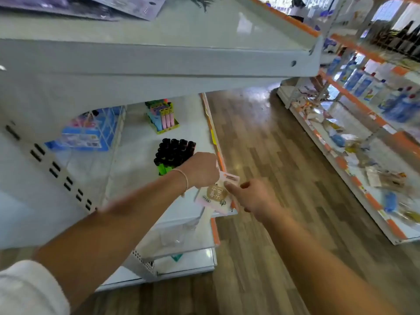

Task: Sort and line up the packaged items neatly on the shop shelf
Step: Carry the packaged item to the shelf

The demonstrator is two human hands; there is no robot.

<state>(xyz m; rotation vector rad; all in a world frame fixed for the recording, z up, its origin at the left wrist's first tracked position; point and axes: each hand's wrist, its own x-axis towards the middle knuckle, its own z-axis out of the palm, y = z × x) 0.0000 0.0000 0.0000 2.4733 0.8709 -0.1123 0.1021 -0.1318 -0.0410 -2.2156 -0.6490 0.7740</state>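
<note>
A small pink and white packet [214, 196] with a round brown label stands at the front edge of the white shop shelf [134, 164]. My left hand [200, 170] grips the packet's top from the shelf side. My right hand [250, 196] comes in from the aisle side and pinches the packet's upper right corner with thumb and fingers. Behind my left hand on the same shelf stands a block of black-capped tubes [173, 153] in a green tray.
Farther back sit a tray of pastel markers [162, 117] and a blue box [91, 133] behind a wire divider. A grey upper shelf [159, 62] overhangs. Wooden aisle floor [272, 155] lies to the right, with another stocked shelving unit [363, 133] beyond.
</note>
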